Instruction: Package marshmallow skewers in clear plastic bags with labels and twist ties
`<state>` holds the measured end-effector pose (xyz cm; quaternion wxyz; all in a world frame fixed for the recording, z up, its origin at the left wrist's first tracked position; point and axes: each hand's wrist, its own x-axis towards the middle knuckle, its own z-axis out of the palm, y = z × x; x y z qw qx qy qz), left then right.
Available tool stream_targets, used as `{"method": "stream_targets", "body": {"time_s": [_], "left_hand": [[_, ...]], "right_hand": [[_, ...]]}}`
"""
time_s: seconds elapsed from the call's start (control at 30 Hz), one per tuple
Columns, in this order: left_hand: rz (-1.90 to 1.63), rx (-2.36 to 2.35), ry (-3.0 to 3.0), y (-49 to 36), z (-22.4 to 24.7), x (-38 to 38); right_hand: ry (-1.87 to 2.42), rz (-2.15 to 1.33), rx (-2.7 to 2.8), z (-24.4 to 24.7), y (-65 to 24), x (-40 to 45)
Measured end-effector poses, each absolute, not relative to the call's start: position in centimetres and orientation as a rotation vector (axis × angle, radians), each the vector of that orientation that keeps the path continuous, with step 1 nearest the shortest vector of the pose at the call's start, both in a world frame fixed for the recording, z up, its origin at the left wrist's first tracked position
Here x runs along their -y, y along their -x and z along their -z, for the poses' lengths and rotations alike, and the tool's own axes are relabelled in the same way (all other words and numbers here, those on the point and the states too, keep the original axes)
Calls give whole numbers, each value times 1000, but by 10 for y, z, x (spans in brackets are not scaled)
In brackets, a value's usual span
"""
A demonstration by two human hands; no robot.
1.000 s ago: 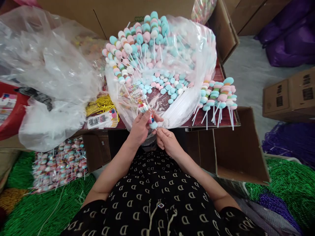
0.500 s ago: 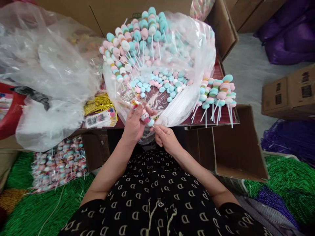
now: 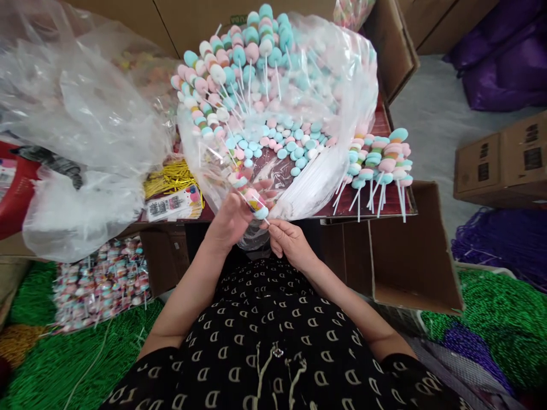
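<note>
The left hand (image 3: 228, 220) is closed around a pastel candy skewer (image 3: 249, 197), and the right hand (image 3: 289, 239) pinches the skewer's white stick near its tip, so the hands work close together just above the edge of the worktop (image 3: 380, 128). The skewer is held over a large clear plastic bag (image 3: 344, 74) piled with pink, blue and white candy skewers. A bundle of white sticks (image 3: 307, 188) lies against the bag's near side, and more skewers (image 3: 380, 165) rest beside it on the dark red worktop. To the left are a crumpled plastic sheet (image 3: 81, 119), gold twist ties (image 3: 171, 179) and a stack of printed cards (image 3: 173, 205). Below, on the grey floor (image 3: 431, 125), lie green bead strands (image 3: 491, 324), purple bead strands (image 3: 504, 245) and a bagged heap of candy (image 3: 100, 285). An open cardboard box (image 3: 410, 256) stands at the right, near closed cartons (image 3: 499, 159).
</note>
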<state>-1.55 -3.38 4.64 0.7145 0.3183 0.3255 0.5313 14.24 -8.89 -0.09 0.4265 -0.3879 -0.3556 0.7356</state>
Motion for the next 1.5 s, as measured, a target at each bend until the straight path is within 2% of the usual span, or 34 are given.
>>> {"method": "stream_targets", "body": {"time_s": [0.2, 0.47, 0.7, 0.87, 1.03, 1.23, 1.3, 1.5], "left_hand": [[-1339, -833, -687, 11, -57, 26], [-1144, -872, -674, -2, -45, 42], [-1407, -946, -596, 9, -51, 26], [-1326, -965, -596, -9, -45, 35], [-1306, -962, -597, -5, -43, 34], [-1372, -951, -556, 1, -44, 29], [-1347, -922, -577, 1, -44, 31], [-1341, -901, -582, 4, -50, 33]], "right_hand": [[1024, -1808, 993, 1, -141, 90], [1038, -1725, 995, -6, -137, 91], [1161, -1510, 1143, 4, -140, 90], [1187, -1425, 1240, 4, -135, 90], [1142, -1489, 1250, 0, -136, 90], [1269, -1208, 1270, 2, -141, 88], [1256, -1273, 1209, 1, -139, 88], [981, -1903, 781, -10, -137, 86]]}}
